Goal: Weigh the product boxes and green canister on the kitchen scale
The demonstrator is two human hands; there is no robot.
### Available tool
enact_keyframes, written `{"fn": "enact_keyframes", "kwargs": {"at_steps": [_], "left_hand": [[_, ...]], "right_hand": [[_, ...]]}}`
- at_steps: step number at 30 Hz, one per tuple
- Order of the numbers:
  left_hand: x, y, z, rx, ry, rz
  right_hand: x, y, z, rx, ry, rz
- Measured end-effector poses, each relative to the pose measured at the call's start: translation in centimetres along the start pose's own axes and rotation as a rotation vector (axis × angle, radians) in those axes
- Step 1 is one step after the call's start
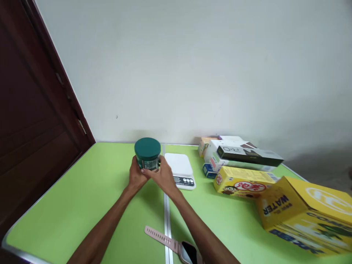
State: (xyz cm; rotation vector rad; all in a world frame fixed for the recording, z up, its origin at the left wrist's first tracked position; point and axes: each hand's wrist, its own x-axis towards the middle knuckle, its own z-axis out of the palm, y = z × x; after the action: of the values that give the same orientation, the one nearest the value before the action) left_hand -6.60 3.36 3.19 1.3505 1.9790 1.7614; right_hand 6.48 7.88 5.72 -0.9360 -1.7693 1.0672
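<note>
A dark green lidded tub (147,148) with a printed label is held upright between my two hands, over the left-middle of the table. My left hand (136,176) wraps around its left side. My right hand (162,175) grips the right side, with the thumb across the lower front. Just to the right of the tub lies a white digital kitchen scale (180,167), its display and buttons facing me and partly covered by my right hand. Nearer to me, a smartwatch with a pink strap (165,240) lies beside my right forearm, which hides part of it.
On the right of the green table (82,190) lie a yellow snack box (244,183), a large yellow carton (305,216), a black box (250,156) on top of white boxes, a small blue box (209,171) and an orange box (205,146). A wall (192,73) borders the back.
</note>
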Motion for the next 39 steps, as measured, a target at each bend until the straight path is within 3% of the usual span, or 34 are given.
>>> {"fn": "enact_keyframes", "kwargs": {"at_steps": [4,8,12,19,23,28,32,34,39], "left_hand": [[0.5,3.2,5.1,-0.078,-0.109,0.07],[0.4,4.4,8.9,-0.01,-0.178,0.052],[0.6,4.3,10.7,0.015,-0.226,0.023],[1.2,3.4,11.9,-0.001,-0.246,0.02],[1.2,3.1,11.2,-0.042,-0.329,0.032],[0.0,0.1,6.9,-0.112,-0.398,-0.03],[-0.9,-4.0,2.9,-0.311,-0.284,-0.257],[-1.1,-5.2,1.8,-0.365,-0.229,-0.291],[-1.8,-4.6,1.0,-0.328,-0.245,-0.253]], "right_hand": [[0.4,0.5,-5.7,-0.129,0.136,-0.048],[1.0,2.7,-9.0,-0.169,0.17,-0.016],[1.8,4.7,-10.1,-0.213,0.175,-0.013],[2.8,5.9,-10.2,-0.269,0.17,0.033],[2.3,6.0,-10.5,-0.197,0.136,0.03],[-2.1,7.1,-11.7,-0.115,0.199,0.057],[-6.6,8.9,-13.0,-0.096,0.242,0.026],[-8.1,9.9,-13.5,-0.094,0.239,0.041],[-8.6,11.2,-13.8,-0.104,0.236,0.045]]}}
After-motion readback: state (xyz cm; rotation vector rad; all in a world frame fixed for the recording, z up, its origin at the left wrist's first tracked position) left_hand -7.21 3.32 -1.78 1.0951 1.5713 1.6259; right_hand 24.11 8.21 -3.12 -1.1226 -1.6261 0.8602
